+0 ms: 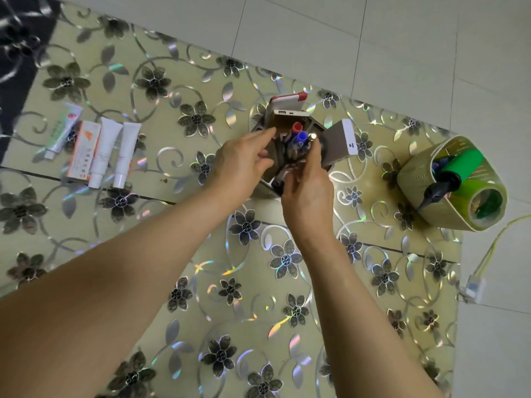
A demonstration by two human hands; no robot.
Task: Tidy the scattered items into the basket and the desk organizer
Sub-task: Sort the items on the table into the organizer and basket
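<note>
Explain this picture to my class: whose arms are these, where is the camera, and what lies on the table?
No machine here: the arms belong to a person wearing a camera on the head, looking down. Both hands work over the desk organizer, the left hand at its edge, the right hand reaching among the pens; what it grips is hard to tell. Two power banks stand in the organizer. At the left lie three tubes and a box. At the right, the basket holds a green pump.

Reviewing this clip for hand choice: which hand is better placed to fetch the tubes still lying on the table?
Left, probably. The left hand is on the side of the organizer nearest the tubes; the right hand would have to cross over.
</note>
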